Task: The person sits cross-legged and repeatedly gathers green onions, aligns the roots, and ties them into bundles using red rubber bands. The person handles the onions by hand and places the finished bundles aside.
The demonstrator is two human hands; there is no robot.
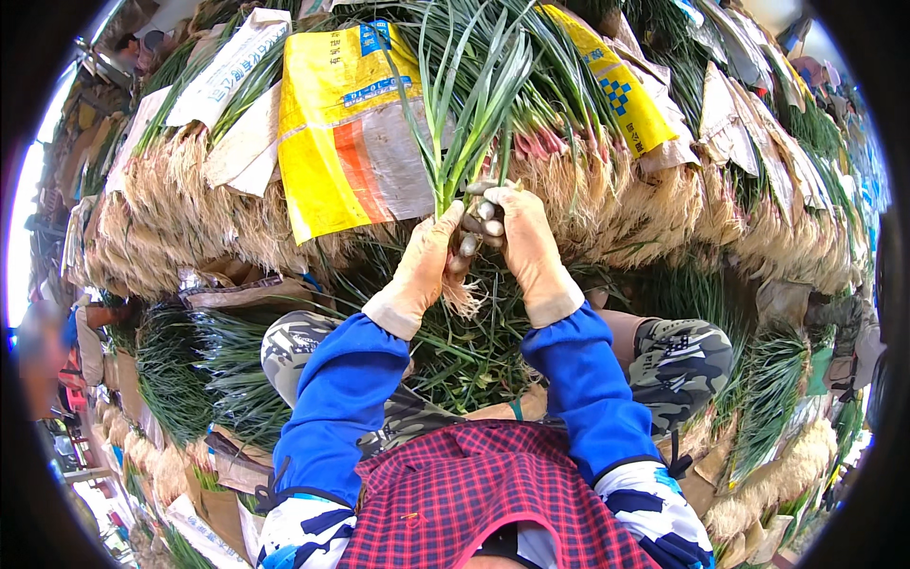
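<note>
My left hand (417, 272), in a tan glove with grey fingertips, is closed round a small bunch of scallions (451, 167). Their green leaves fan upward and away from me, and pale roots (461, 297) hang below the fingers. My right hand (532, 249), gloved alike, meets the left at the base of the stalks. Its thumb and curled fingers pinch a thin green stalk beside the bunch. The fingers of both hands hide most of the stalk bases. Beneath the hands, loose green leaves (473, 363) lie between my bent legs.
Before me runs a long stacked row of rooted scallions (569, 178), partly covered by a yellow sack (320, 135) and other sack pieces. More bundles lie at left (170, 370) and right (771, 398). A blurred person (46, 355) is at the far left.
</note>
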